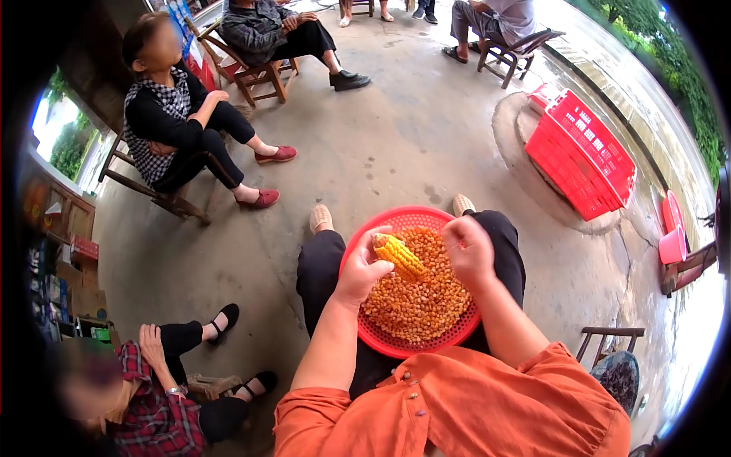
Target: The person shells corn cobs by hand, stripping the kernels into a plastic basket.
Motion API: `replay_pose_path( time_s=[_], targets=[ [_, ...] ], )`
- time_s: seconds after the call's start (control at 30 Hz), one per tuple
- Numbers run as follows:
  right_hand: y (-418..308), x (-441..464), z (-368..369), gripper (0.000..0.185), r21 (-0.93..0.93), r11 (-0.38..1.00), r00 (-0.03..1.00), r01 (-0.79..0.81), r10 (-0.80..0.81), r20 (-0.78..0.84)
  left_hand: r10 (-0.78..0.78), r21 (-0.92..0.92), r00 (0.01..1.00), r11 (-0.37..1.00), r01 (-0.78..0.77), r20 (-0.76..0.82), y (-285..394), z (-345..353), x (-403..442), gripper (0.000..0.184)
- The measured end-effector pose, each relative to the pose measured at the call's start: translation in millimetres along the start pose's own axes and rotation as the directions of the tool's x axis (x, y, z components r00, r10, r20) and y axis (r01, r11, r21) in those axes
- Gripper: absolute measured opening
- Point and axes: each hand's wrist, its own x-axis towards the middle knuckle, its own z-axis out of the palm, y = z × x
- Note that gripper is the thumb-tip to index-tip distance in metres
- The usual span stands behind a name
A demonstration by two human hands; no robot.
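Observation:
My left hand (361, 270) is closed around a yellow ear of corn (399, 255), holding it tilted above the basket with its blunt end up by the fingers. A round red plastic basket (352, 255) with a perforated rim rests on my lap. Loose orange-yellow corn kernels (415, 308) cover its bottom. Over the right part of the basket, apart from the ear, my right hand (470, 251) is raised with its fingers curled in. It is slightly blurred, and whatever may be inside it is hidden.
People sit on low wooden chairs (263, 80) to the left and at the back. A red plastic crate (582, 156) stands on the concrete floor (411, 145) at right. A pink basin (673, 245) and a small stool (613, 335) are farther right.

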Motion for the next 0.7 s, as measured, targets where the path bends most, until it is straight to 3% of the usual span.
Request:
replay_pose_path(
  time_s=[0.03,0.07,0.13,0.2,0.33,0.4,0.43,0.5,0.6,0.67,0.7],
  targets=[
    [0.5,7.9,-10.3,0.006,0.006,1.0,0.997,0.023,-0.022,-0.075,0.037,-0.023,0.999,0.999,-0.037,-0.011,-0.7,-2.1,-0.8,0.061],
    [-2.3,14.4,-22.8,0.006,-0.001,0.996,0.988,-0.087,0.086,-0.128,0.045,-0.022,0.999,0.999,-0.045,-0.017,-1.6,-4.7,-2.2,0.061],
    [21.0,33.2,-46.5,0.003,-0.052,0.998,0.976,-0.026,0.015,-0.216,0.019,-0.133,0.999,0.991,-0.024,-0.044,-1.0,-7.0,-3.6,0.064],
    [34.1,50.4,-58.4,0.019,-0.274,0.959,0.938,0.077,-0.163,-0.307,0.011,-0.16,0.998,0.987,-0.021,-0.062,2.0,-2.9,-7.7,0.063],
    [23.8,41.4,-53.7,0.031,-0.423,0.901,0.922,0.096,-0.24,-0.303,-0.07,-0.272,0.983,0.962,0.021,-0.171,-2.2,1.6,-16.3,0.055],
    [5.6,20.0,-46.1,0.033,-0.223,0.965,0.986,0.141,-0.157,-0.056,-0.133,-0.421,0.975,0.906,0.046,-0.179,-22.5,-7.2,-15.7,0.051],
    [3.1,4.3,-37.7,0.035,-0.117,0.987,0.993,0.11,-0.104,0.053,-0.169,-0.47,0.952,0.882,0.031,-0.255,-18.3,7.8,-18.5,0.042],
    [-11.5,-31.0,-20.1,0.039,0.063,0.998,0.959,-0.019,0.0,0.283,-0.221,-0.524,0.944,0.85,0.062,-0.247,-29.3,9.4,-20.4,0.038],
    [-54.2,-73.3,-16.6,0.053,0.102,0.973,0.791,-0.205,0.103,0.603,-0.322,-0.596,0.911,0.795,0.112,-0.258,-43.4,12.0,-15.5,0.038],
    [-72.7,-90.9,-19.4,0.065,0.225,0.89,0.656,-0.397,0.103,0.748,-0.307,-0.619,0.919,0.78,0.095,-0.246,-48.9,13.9,-9.5,0.041],
    [-72.5,-100.8,-19.9,0.07,0.231,0.883,0.609,-0.409,0.076,0.79,-0.312,-0.621,0.92,0.777,0.103,-0.238,-52.6,12.7,-7.2,0.043]
  ],
)
